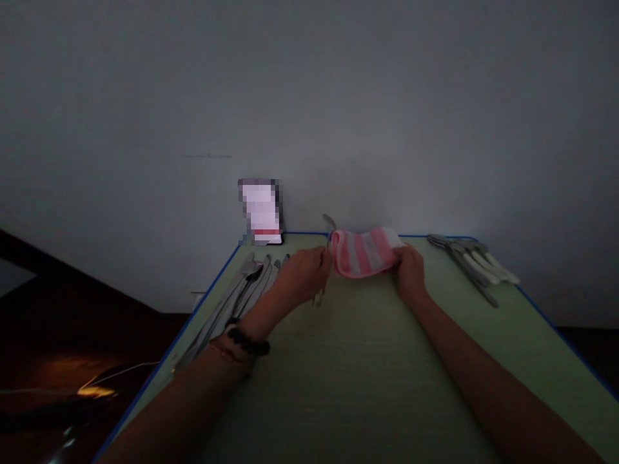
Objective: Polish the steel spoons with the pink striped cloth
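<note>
My left hand (312,274) is closed around an upright piece of cutlery (329,222). Its metal head sticks up above my fingers and a pale handle end shows below them; blur hides whether it is a fork or a spoon. A pink and white striped cloth (365,252) is pinched at its right end by my right hand (410,270). The cloth's left edge meets the cutlery next to my left fingers. Both hands are over the far part of the table (348,374).
Several long metal utensils (236,296) lie along the table's left side, partly behind my left arm. More cutlery (469,261), some with white handles, is piled at the far right. A phone with a lit screen (264,212) leans on the wall (387,116) at the back.
</note>
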`<action>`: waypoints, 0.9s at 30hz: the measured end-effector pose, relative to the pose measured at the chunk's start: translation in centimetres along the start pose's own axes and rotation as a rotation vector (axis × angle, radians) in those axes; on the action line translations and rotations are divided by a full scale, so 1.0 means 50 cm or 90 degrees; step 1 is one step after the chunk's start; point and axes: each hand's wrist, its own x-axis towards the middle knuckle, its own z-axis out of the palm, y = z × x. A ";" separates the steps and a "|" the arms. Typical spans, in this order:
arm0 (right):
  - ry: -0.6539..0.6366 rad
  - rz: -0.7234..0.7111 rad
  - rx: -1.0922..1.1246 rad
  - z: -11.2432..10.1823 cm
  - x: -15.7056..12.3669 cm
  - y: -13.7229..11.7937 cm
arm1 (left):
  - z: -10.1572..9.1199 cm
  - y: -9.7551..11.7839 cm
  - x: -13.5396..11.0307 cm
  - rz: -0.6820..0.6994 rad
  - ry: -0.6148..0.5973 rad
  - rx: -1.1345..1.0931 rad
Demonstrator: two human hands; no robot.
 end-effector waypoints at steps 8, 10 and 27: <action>-0.112 0.221 0.389 -0.006 0.009 -0.027 | 0.016 0.022 -0.004 -0.010 -0.081 -0.361; -0.138 0.266 0.480 -0.014 0.010 -0.039 | 0.040 0.030 -0.005 -0.024 -0.096 -0.413; -0.425 0.338 0.691 -0.030 -0.006 -0.062 | 0.116 0.056 -0.007 -0.151 -0.139 -0.887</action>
